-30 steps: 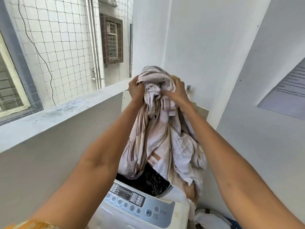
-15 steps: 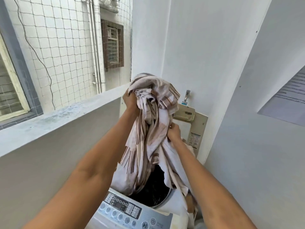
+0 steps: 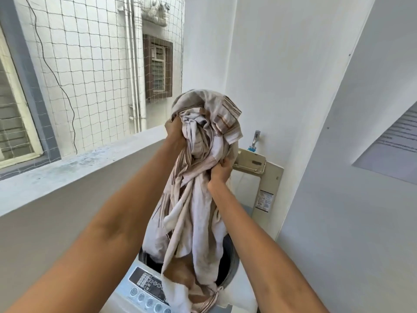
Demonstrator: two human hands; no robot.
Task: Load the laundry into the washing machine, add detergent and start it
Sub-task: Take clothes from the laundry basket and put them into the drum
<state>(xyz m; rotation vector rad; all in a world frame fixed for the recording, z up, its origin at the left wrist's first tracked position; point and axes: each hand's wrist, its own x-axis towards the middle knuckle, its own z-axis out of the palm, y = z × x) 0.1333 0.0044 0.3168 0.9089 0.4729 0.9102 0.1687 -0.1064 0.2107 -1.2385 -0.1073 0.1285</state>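
Both hands grip sheet (image 3: pixel 198 199) above washer (image 3: pixel 232 258): left hand (image 3: pixel 174 129) high, right hand (image 3: pixel 222 170) lower. Tail drapes over washer's front rim, may snag or slide outside drum.

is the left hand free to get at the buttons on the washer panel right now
Probably not. The left hand grips the top of the striped sheet, held high above the washer, and the hanging cloth drapes over part of the panel.
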